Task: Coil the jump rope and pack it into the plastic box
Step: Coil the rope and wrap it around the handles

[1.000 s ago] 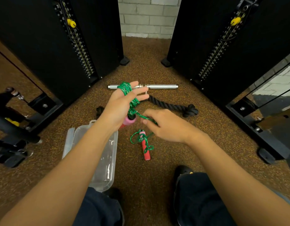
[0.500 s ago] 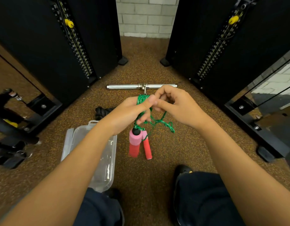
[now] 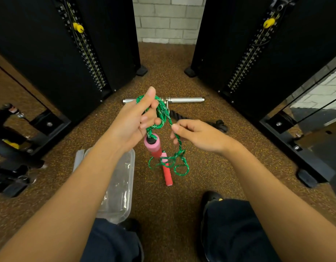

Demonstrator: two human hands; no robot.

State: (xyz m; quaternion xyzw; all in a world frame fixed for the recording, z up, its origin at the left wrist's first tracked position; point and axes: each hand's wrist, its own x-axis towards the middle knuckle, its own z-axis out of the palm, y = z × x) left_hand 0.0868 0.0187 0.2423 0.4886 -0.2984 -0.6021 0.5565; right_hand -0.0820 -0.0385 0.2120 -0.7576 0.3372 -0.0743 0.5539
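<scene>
Two pink handles (one dangling) — one green rope, one plastic box.

Floor: brown speckled rubber flooring runs from under me to the back wall.
Back wall: pale painted block wall, seen between the two machines.
Left machine: black weight stack tower with a numbered scale and a yellow selector pin.
Right machine: black weight stack tower, also with a yellow selector pin.
Bar: a short chrome cable-attachment bar lies flat on the floor between the towers.
Black rope: a thick black knotted rope attachment lies just in front of the bar.
My legs: dark trousers; a black shoe at my right knee.
</scene>
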